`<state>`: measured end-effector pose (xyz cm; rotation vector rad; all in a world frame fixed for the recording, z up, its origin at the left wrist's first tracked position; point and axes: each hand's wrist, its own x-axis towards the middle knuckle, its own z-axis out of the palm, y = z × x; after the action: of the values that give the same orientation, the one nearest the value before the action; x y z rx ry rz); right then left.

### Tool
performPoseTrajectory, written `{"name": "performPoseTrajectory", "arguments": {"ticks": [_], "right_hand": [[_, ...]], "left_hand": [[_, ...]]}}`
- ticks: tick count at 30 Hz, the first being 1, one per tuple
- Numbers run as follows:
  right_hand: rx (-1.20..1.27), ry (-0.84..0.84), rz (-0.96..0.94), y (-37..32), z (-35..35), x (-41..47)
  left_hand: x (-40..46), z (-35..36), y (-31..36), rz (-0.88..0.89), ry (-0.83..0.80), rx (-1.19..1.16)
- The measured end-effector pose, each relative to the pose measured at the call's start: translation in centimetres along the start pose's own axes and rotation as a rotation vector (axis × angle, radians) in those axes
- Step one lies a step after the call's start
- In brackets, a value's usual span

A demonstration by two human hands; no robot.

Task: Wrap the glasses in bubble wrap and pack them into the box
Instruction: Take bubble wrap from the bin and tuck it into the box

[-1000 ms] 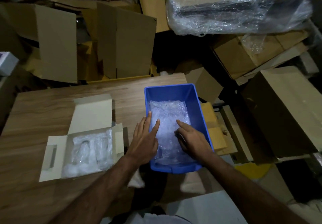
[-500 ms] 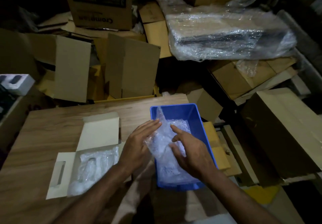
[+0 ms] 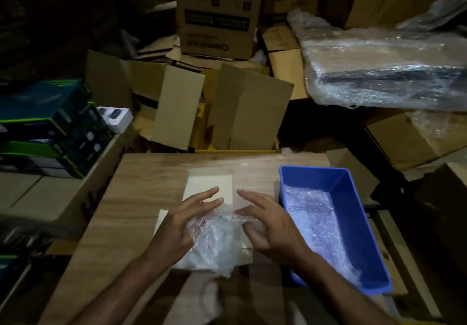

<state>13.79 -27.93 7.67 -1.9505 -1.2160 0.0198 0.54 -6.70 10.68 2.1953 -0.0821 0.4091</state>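
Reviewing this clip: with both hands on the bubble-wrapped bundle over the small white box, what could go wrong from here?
1. The left hand and right hand press the bubble-wrapped bundle with fingers spread rather than gripping; it could slip or the wrap loosen.
2. The bundle hides the white box opening, so it may be pushed against contents already inside.
3. The blue bin overhangs the table edge; a nudge might tip it.

One legible marking is present: the brand name "Crompton", printed in dark letters and appearing upside down, on the front face of the tall brown corrugated cardboard carton (image 3: 217, 13) standing behind the wooden tabletop (image 3: 141, 198). A dark printed label band sits above the name on the same face; its text is too small to read.
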Motion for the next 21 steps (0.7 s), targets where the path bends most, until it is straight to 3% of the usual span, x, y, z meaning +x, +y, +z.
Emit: {"name": "performPoseTrajectory", "arguments": {"ticks": [2,5,9,12,15,18,21], "right_hand": [[0.237,-0.082,0.105,-1.0,0.6,0.7],[0.638,-0.164,0.451,-2.5,1.6,2.2],[1.274,-0.057,0.905,-4.0,3.7,3.6],[1.639,-0.117,0.993,-5.0,5.0,2.4],[1.536,-0.190,0.990,-4.9,6.2,1.2],[1.174,-0.001,1.132,-4.4,7.7,0.8],[1.026,0.157,1.106,-4.0,8.6,0.8]], "left_hand": [[-1.1,-1.3,-0.2,0.012,-0.028,0.013],[-1.9,-1.5,-0.7,-0.164,0.095,-0.229],[-1.2,0.2,-1.5,-0.645,0.377,-0.587],[-1.4,0.7,-3.0,-0.980,0.465,-0.666],[-2.3,0.5,-5.1,-1.112,0.469,-0.613],[-2.9,0.2,-5.3,-1.121,0.470,-0.592],[-3.6,-0.1,-5.5,-0.990,0.494,-0.478]]}}
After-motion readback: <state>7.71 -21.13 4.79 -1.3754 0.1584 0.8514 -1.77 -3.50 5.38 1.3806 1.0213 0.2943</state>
